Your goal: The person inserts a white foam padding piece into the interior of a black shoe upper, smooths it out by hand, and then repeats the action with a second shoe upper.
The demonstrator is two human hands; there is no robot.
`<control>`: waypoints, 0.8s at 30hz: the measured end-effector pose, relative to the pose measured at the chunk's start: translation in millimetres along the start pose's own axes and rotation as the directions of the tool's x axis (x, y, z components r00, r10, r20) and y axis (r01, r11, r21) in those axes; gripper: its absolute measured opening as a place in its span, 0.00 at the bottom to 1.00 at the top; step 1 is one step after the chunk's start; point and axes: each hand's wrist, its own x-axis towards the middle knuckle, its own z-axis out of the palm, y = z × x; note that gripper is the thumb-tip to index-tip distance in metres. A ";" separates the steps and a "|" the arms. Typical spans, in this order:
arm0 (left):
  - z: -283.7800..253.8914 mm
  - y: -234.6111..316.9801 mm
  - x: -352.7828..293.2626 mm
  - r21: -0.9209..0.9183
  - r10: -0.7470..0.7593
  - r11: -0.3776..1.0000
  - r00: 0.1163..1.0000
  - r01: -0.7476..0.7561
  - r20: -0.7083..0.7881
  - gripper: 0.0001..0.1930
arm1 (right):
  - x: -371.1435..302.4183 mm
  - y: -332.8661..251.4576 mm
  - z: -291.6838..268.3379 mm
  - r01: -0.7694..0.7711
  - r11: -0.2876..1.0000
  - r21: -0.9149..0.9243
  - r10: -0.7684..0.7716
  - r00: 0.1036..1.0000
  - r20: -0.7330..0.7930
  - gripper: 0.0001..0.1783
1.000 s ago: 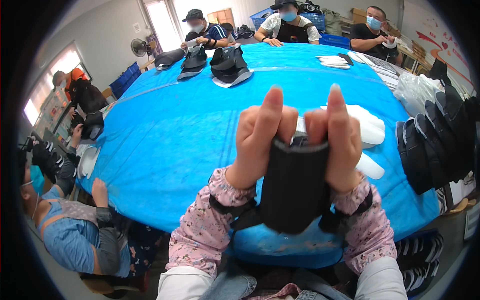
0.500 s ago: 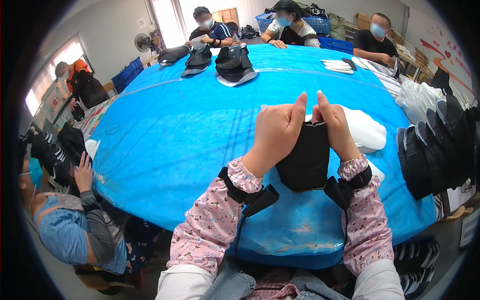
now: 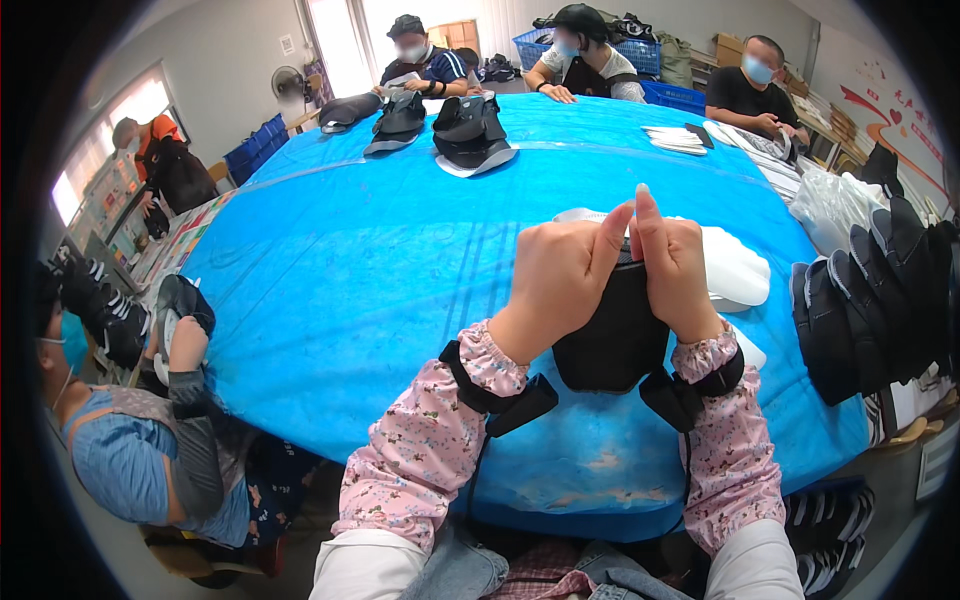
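Observation:
Both my hands grip a black shoe upper point(image 3: 612, 350) above the near part of the table. My left hand point(image 3: 568, 272) is curled around its upper left side, thumb pointing up. On the upper right side, my right hand point(image 3: 672, 270) is closed with its thumb raised too. The two thumbs meet at the tips, and the fingers hide the top part of the upper. Beyond my left hand a white edge with small holes point(image 3: 580, 214) shows; what it belongs to is hidden. White insole-shaped pieces point(image 3: 738, 268) lie just right of my right hand.
A blue-covered table point(image 3: 380, 250) spreads ahead. Black shoe uppers point(image 3: 850, 300) stand in a row at the right, beside a clear plastic bag point(image 3: 838, 205). Several dark shoe pieces point(image 3: 470, 135) sit at the far side. Co-workers sit around; one point(image 3: 140, 450) at the left handles a shoe piece.
My hands have drawn closer together and the black upper has tilted, its lower end now smoother and wider in view. At the left, the co-worker has lifted a grey-black shoe piece.

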 end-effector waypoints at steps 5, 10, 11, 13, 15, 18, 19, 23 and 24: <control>1.5 -0.3 -0.1 -0.101 0.026 0.995 1.000 -0.026 -0.005 0.27 | 1.2 1.4 -5.0 0.041 0.999 -0.024 -0.040 0.999 0.020 0.31; 4.0 -1.5 4.2 -0.113 -0.003 0.994 0.999 -0.001 -0.036 0.28 | 5.8 -2.7 -13.0 0.061 0.996 -0.068 -0.064 0.997 -0.034 0.30; 4.0 -1.7 3.6 -0.114 -0.003 0.993 0.999 -0.001 -0.036 0.28 | 5.6 -3.3 -13.3 0.061 0.996 -0.069 -0.063 0.997 -0.034 0.30; 4.1 -3.0 1.7 -0.148 -0.075 0.986 0.997 0.074 -0.001 0.28 | 4.3 -3.8 -13.0 0.036 0.997 -0.072 -0.037 0.999 -0.022 0.30; 4.1 -3.0 0.7 -0.194 -0.044 0.980 0.999 0.037 -0.032 0.28 | 2.7 -8.2 -10.9 0.003 1.000 -0.019 -0.003 1.000 -0.005 0.31; 1.9 -0.4 1.4 -0.247 0.002 0.969 0.997 -0.021 -0.077 0.27 | 1.6 -12.5 -9.6 -0.030 0.999 0.043 0.029 0.999 0.021 0.31; 2.1 0.0 1.7 -0.257 0.017 0.966 0.996 -0.039 -0.089 0.27 | 1.4 -12.6 -10.0 -0.032 0.998 0.050 0.031 0.999 0.028 0.31; 2.3 -0.7 0.7 -0.278 -0.029 0.961 0.998 0.013 -0.055 0.27 | 4.0 -19.8 -14.9 -0.013 0.999 0.043 0.013 1.000 0.013 0.31; 3.0 0.8 1.3 -0.323 -0.063 0.946 0.997 0.042 -0.055 0.27 | 4.8 -20.4 -16.1 -0.023 0.998 0.057 0.024 0.999 -0.021 0.32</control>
